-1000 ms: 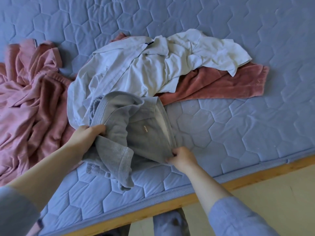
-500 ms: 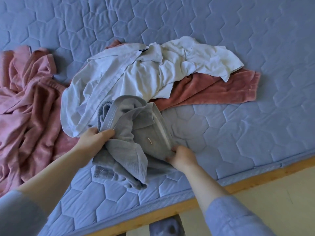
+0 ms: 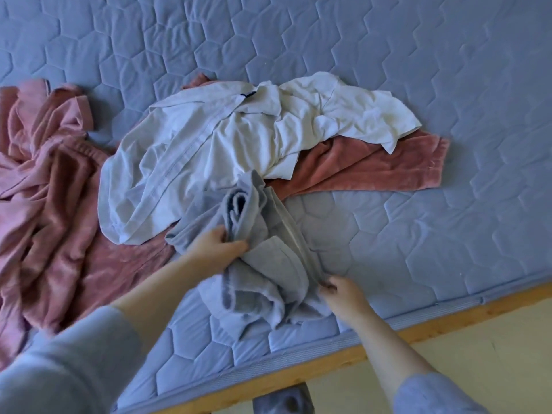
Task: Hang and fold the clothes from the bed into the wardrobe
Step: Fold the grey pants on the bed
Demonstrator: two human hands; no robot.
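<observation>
Mattress (image 3: 388, 85) carried the whole unsorted load, so nearly all the job seemed left; no wardrobe showed. Left of the grey garment (image 3: 268, 264) sprawled a pink heap (image 3: 44, 204); a white shirt (image 3: 209, 150) touched its far end, likely to drag; rust-pink cloth (image 3: 373, 165) lay beyond. Left hand (image 3: 215, 248) clutched its bunched middle, right hand (image 3: 340, 294) pinched its hem.

Blue quilted mattress (image 3: 448, 70), hexagon stitching, fills most of the view. Its piped edge runs diagonally along the near side. Pale wooden bed frame (image 3: 418, 334) directly below that edge. Cream-yellow floor (image 3: 493, 354) at near right. Light soft, even, cool-toned.
</observation>
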